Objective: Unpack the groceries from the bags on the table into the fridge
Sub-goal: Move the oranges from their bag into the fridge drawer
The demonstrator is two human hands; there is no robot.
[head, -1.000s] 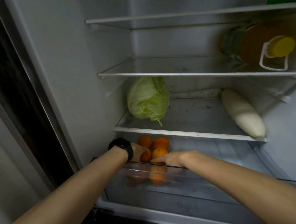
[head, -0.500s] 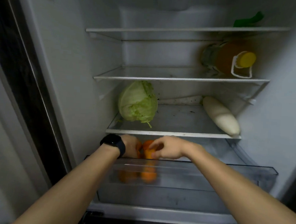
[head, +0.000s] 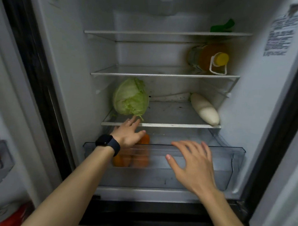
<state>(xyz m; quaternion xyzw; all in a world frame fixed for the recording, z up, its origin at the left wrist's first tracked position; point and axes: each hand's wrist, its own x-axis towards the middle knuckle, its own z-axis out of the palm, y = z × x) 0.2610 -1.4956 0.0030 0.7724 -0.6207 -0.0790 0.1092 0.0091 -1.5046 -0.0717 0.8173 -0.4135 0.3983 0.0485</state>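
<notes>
White fridge (head: 73,68) walls fill my feed, with glass shelves stacked up the back. On the lowest shelf (head: 171,112) a cabbage (head: 130,98) sits at the left and a white radish (head: 205,108) lies at the right, well apart, its near end at the shelf's front edge. One shelf up, at the right, a bottle (head: 204,57) of amber liquid lies on its side with its yellow cap toward me. Something green (head: 222,26) shows on the top shelf; I cannot tell what it is.

Below the lowest shelf a clear drawer (head: 230,153) stands out toward me. The oranges (head: 144,139) lie in its left end. One shows over the rim and the rest are blurred through the clear front, so I cannot count them.

My left hand (head: 128,134), with a watch (head: 107,143) on the wrist, is over that end of the drawer, fingers loose and spread, holding nothing. Its thumb is just beside the top orange, and its fingertips reach the shelf edge under the cabbage. My right hand (head: 192,161) hangs spread wide and empty at the middle of the drawer's front rim; whether it touches the rim I cannot tell.
</notes>
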